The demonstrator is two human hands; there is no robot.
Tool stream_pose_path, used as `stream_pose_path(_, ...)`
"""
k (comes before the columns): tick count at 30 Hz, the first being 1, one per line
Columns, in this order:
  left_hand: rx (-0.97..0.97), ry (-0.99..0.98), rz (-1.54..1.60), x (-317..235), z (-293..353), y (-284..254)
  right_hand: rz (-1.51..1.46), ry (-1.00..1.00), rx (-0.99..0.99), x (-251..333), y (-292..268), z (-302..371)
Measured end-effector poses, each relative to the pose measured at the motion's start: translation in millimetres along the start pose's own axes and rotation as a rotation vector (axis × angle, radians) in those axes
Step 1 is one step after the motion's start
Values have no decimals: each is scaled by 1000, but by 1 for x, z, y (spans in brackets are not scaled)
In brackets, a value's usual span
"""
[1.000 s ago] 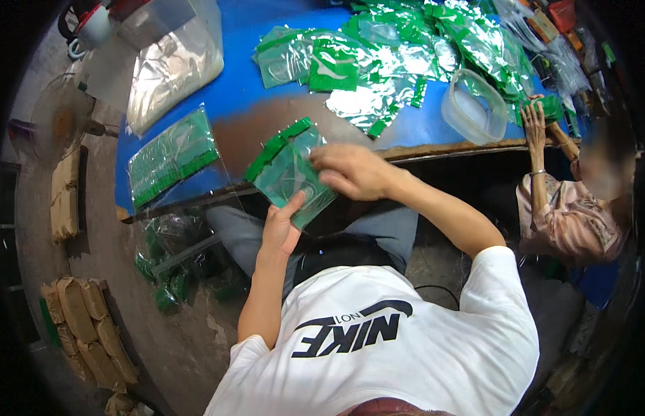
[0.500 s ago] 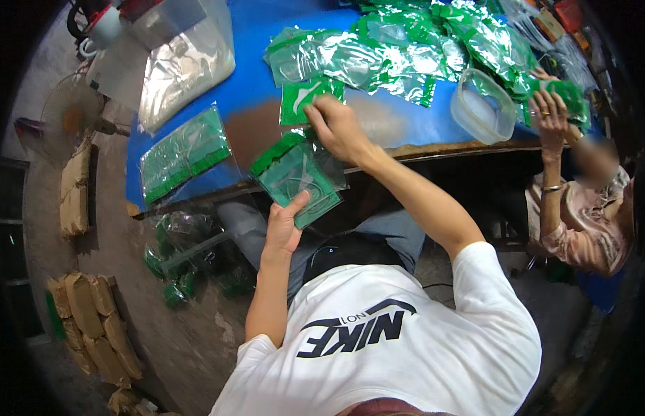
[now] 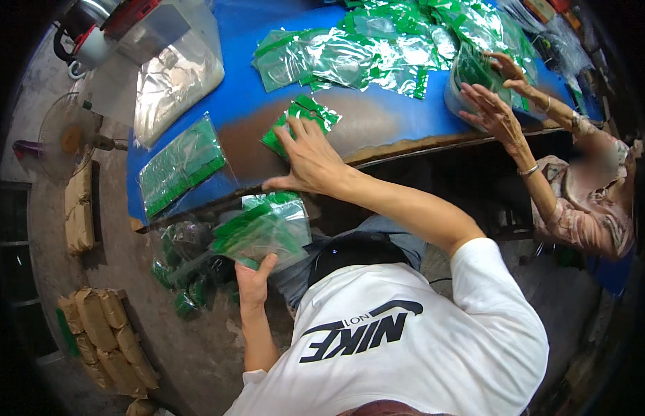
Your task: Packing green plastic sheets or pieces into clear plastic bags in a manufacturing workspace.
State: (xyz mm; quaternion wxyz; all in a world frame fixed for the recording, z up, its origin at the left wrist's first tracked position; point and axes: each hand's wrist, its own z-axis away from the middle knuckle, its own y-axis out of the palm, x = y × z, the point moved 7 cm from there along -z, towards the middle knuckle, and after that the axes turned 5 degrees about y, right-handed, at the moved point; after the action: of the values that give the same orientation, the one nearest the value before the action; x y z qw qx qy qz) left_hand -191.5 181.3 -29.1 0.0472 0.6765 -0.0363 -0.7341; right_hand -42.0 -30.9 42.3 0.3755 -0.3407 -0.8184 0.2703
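In my left hand is a small bunch of clear plastic packets with green bands, held in front of the table edge with the thumb on top. The packets are a little blurred and partly fanned. Above them, my right hand reaches over the table edge, its fingers spread. Its fingertips rest on or just over a green packet lying on the worn brown patch of the tabletop. To the left lies a neat row of green packets in a clear bag.
Many green-and-clear packets are heaped along the back of the blue table. A co-worker's hands are at a clear plastic tub on the right. A bin of clear bags stands back left; brown paper parcels lie on the floor.
My left hand has moved down and left with its packets. My right hand has spread and shifted left over the tabletop packet. The co-worker's hands moved left to the tub, which now holds green packets.
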Motion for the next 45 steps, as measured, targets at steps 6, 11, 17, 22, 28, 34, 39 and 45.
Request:
stream_pose_path(6, -84, -27, 405, -10, -6, -5, 194, -188, 259, 31, 49, 24)
stream_pose_path(11, 118, -204, 1024, 11, -36, 50, -976, 490, -195, -15, -3, 17)
stream_pose_path(17, -150, -182, 873, 24, -72, 74, -932, 508, 242, -47, 3, 28)
stream_pose_path(22, -224, 305, -232, -2, -45, 57, 389, 256, 115, -149, -26, -48)
stream_pose_path(28, -133, -198, 622, 43, -35, 67, -71, -165, 538, -50, -6, 37)
stream_pose_path(34, -98, -246, 734, 53, -51, 75, -368, -257, 565, -8, -5, 34)
stream_pose_path(39, -83, -125, 644, 35, -56, 75, -181, 108, 276, -50, 6, -2)
stream_pose_path(45, -37, -218, 702, 45, -60, 60, -543, -15, 547, -11, 12, 16)
